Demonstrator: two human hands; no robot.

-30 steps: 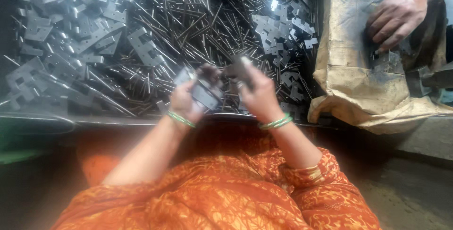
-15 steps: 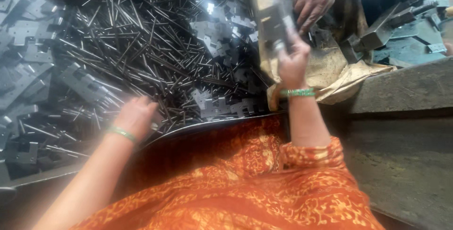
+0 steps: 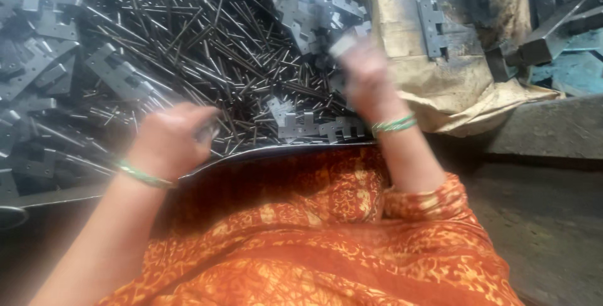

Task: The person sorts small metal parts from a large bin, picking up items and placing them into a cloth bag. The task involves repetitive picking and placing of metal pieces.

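My left hand [image 3: 168,143], with a green bangle at the wrist, hovers blurred over a heap of thin steel pins [image 3: 207,48] and grey hinge plates [image 3: 119,77]. Something grey shows at its fingertips, but the blur hides whether it is gripped. My right hand [image 3: 367,80], also blurred and wearing green bangles, is raised above the pile's right edge, close to a tan sack [image 3: 452,92]. A pale metal bit shows at its fingers, too smeared to tell if held. An assembled hinge [image 3: 433,26] lies on the sack.
The pile lies on a dark metal tray whose rim [image 3: 264,152] runs just in front of my orange patterned lap [image 3: 314,237]. Dark metal blocks [image 3: 553,36] sit at the far right beyond the sack. A grey concrete ledge [image 3: 546,130] lies to the right.
My right hand has come back from the sack, leaving the hinge lying there. The other person's hand has gone from view. My left hand has lifted and moved right over the pins.
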